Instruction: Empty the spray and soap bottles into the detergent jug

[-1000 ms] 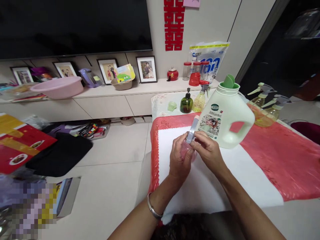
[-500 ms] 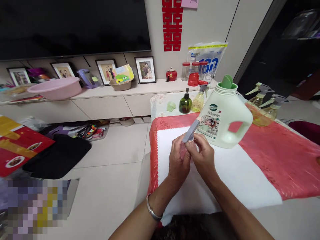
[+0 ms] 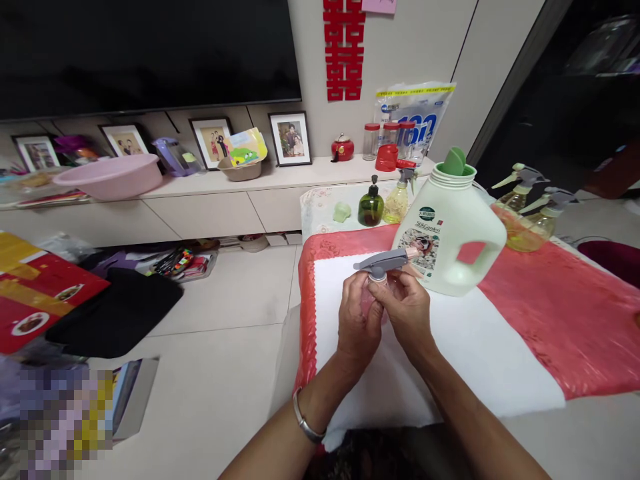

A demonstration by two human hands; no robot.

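A pink see-through spray bottle [image 3: 367, 301] with a grey spray head [image 3: 383, 261] is between my hands, above the white cloth [image 3: 480, 360]. My left hand [image 3: 356, 330] wraps round the bottle's body, a silver bangle on its wrist. My right hand [image 3: 411, 315] is closed about the neck, its thumb at the white collar under the head. The nozzle points right. Fingers hide most of the bottle. Just beyond stands a large pale green jug [image 3: 450, 227], its mouth uncapped and a green piece [image 3: 454, 162] standing in it.
Red plastic [image 3: 565, 320] covers the table. Behind are a pale green cap-like piece [image 3: 342, 212], a dark green pump bottle [image 3: 371, 208] and a yellowish spray bottle [image 3: 397, 202]. More spray bottles [image 3: 535, 227] stand right. A cabinet [image 3: 210, 213] runs along the wall, bearing a pink basin [image 3: 113, 177].
The grey spray head has turned on the bottle, its nozzle swinging from pointing away toward the jug round to the right. Both hands stay in nearly the same place.
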